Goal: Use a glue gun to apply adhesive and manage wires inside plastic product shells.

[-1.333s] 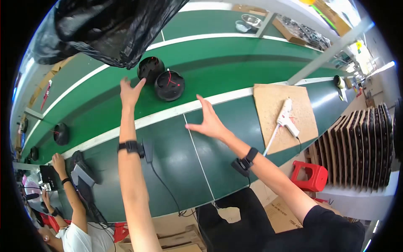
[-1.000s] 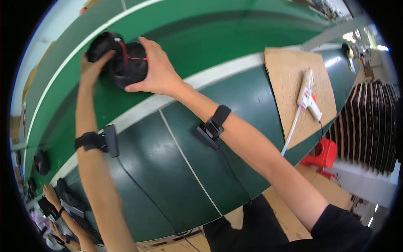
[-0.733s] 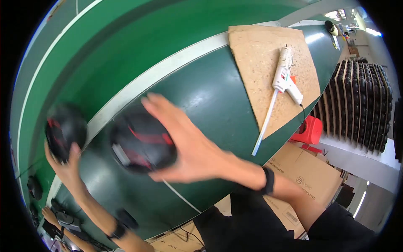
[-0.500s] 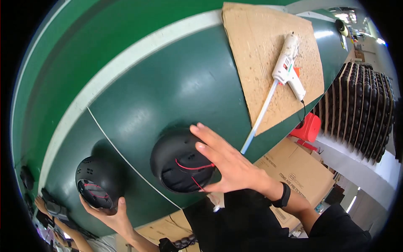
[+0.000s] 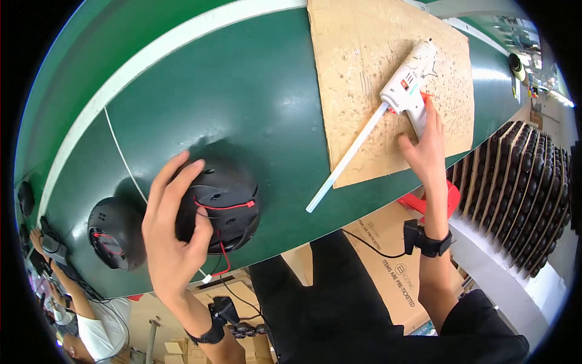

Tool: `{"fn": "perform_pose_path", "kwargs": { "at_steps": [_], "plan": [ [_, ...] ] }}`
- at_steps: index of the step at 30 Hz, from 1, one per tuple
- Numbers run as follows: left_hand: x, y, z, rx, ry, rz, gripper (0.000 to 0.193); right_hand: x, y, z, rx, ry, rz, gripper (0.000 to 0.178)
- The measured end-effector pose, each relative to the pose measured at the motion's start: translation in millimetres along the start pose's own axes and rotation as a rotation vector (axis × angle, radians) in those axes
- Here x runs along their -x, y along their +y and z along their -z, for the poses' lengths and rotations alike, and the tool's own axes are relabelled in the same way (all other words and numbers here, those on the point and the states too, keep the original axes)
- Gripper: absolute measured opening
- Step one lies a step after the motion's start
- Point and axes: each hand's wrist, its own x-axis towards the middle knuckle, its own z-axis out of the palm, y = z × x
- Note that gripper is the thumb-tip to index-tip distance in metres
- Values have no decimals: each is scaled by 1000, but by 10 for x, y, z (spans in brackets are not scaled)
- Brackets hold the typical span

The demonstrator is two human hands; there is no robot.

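Note:
My left hand (image 5: 173, 233) is closed on the near side of a black dome-shaped shell (image 5: 227, 176), fingers over its outside and thumb at its open face. Red wires run across the shell's opening, and one hangs down to a small white connector (image 5: 207, 279). My right hand (image 5: 426, 142) is around the handle of a white hot glue gun (image 5: 403, 88), its thumb apart from the handle and its fingers near the orange trigger. A long pale glue stick (image 5: 348, 156) sticks out of the gun's back end. A second black shell with red wires (image 5: 115, 233) sits to the left.
The gun lies on a stained cardboard sheet (image 5: 348, 60) on the green table (image 5: 273, 79). At the right are stacked layers of black round parts (image 5: 515, 188) and a red plastic object (image 5: 451, 199). A carton (image 5: 382, 261) stands below the edge. Another person (image 5: 100, 324) works at the far left.
My left hand has left the left shell and moved right onto the middle one. My right hand has let go of that shell and reached up to the glue gun's handle.

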Motion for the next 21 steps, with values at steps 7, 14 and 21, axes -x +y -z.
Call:
{"fn": "perform_pose_path", "kwargs": {
  "at_steps": [7,14,21],
  "plan": [
    [684,471,-442,195,262,684,63,-224,5,-82,-115,140,-42,79],
    [723,493,-600,-156,404,235,42,-358,294,147,-617,39,-209,45],
    [716,284,-273,179,163,266,19,485,-99,1019,-1390,-409,-411,41]
  ]
}}
